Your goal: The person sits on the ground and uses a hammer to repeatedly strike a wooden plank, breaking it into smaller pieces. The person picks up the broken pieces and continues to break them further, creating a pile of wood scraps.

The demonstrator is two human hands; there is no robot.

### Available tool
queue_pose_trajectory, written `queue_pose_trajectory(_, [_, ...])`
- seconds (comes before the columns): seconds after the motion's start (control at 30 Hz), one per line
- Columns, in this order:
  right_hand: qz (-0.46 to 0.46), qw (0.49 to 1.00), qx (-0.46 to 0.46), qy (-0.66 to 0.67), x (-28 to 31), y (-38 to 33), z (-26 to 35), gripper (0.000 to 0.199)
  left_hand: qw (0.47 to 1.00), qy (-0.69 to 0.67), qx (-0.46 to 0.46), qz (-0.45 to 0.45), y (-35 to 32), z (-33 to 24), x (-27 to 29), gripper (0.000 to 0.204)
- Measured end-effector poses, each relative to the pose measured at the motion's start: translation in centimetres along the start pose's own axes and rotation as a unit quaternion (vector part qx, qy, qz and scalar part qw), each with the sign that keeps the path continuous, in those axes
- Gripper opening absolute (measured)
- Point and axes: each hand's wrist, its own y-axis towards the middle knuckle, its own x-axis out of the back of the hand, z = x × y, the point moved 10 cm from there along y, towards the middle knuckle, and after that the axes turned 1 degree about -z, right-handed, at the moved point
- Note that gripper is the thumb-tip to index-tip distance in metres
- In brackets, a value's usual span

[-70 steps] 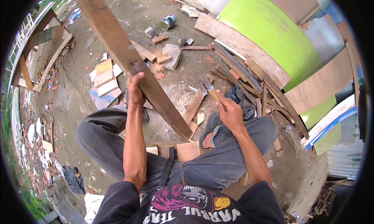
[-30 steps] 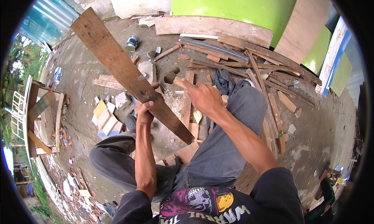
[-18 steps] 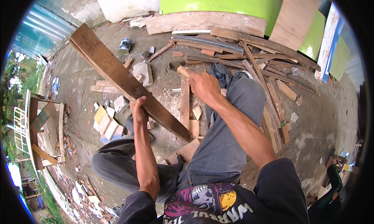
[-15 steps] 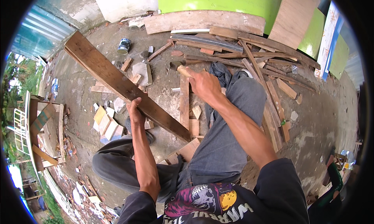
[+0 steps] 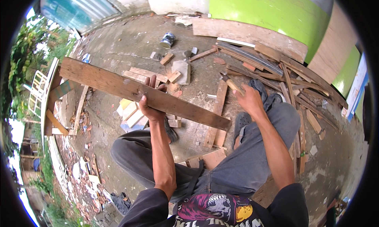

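A long brown wooden plank slants across the front of my body, from upper left to lower right. My left hand grips it near its middle, thumb on the near face and fingers behind the far edge. In my right hand is a wooden-handled tool with a dark metal head, held above my right foot. The exact kind of head is too small to tell. Below the tool, another wooden board lies on the ground between my legs. The tool and plank are apart.
Small wood offcuts lie left of my feet, near a concrete block. A paint can lies farther off. Long wood strips are piled at right, before a green panel. A wooden frame stands far left.
The plank has swung to a flatter slant, its far end moving left and nearer. My left fingers now show above its edge. My view has shifted left; the tool stays in my right hand.
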Motion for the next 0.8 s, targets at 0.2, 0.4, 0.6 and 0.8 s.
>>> queue_pose_trajectory(0.2, [0.144, 0.986, -0.079, 0.036, -3.0, -1.2, -1.9, 0.061, 0.996, -0.064, -0.055, -0.028, -0.2, -3.9, 0.5, 0.090])
queue_pose_trajectory(0.4, [0.179, 0.958, -0.181, 0.131, -4.3, -2.4, -4.6, 0.065, 0.988, -0.071, -0.113, -0.072, -0.8, -6.5, 2.6, 0.085])
queue_pose_trajectory(0.6, [0.166, 0.951, -0.197, 0.173, -4.7, -3.5, -5.0, 0.067, 0.980, -0.048, -0.132, -0.144, -1.4, -7.1, 3.3, 0.088])
queue_pose_trajectory(0.8, [0.200, 0.945, -0.203, 0.164, -5.7, -4.3, -5.9, 0.066, 0.983, -0.113, -0.104, -0.100, -0.7, -5.9, 3.3, 0.084])
